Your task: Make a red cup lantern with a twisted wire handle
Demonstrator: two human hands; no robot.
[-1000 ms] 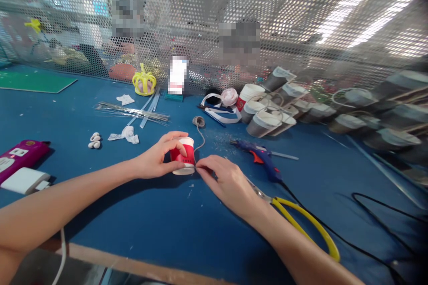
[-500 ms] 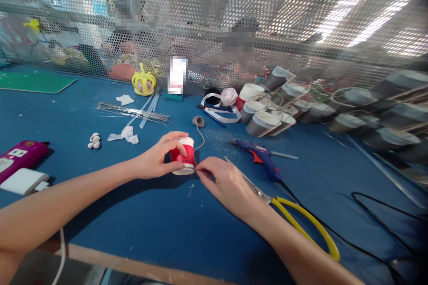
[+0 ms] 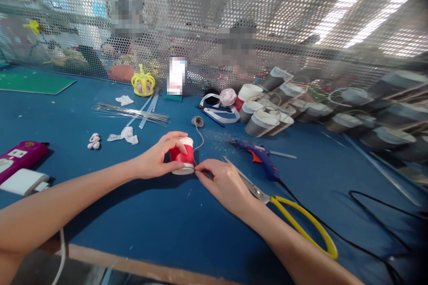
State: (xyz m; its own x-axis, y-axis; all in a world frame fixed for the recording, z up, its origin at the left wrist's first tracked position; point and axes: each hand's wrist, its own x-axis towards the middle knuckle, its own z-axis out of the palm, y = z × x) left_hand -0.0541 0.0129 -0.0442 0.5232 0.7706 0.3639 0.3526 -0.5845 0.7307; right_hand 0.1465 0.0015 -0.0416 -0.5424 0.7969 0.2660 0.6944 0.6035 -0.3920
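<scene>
Presently, left hand (image 3: 162, 158) curls round a red-and-white paper cup (image 3: 188, 155), fingers over its far side, thumb low on the near side. Right hand (image 3: 227, 182) is bent in toward it, thumb and forefinger pinching grey cord (image 3: 198, 121) at the cup's lower edge; coil lies beyond both hands. Blue table (image 3: 150, 227) beneath. Scissors (image 3: 264, 197) beside the right wrist, glue gun (image 3: 265, 162) farther out. Perforated metal screen (image 3: 194, 18) stands beyond the hands, bright lights behind.

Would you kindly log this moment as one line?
left hand: holding red-and-white cup; right hand: pinching cord beside cup; glue gun: on table
</scene>
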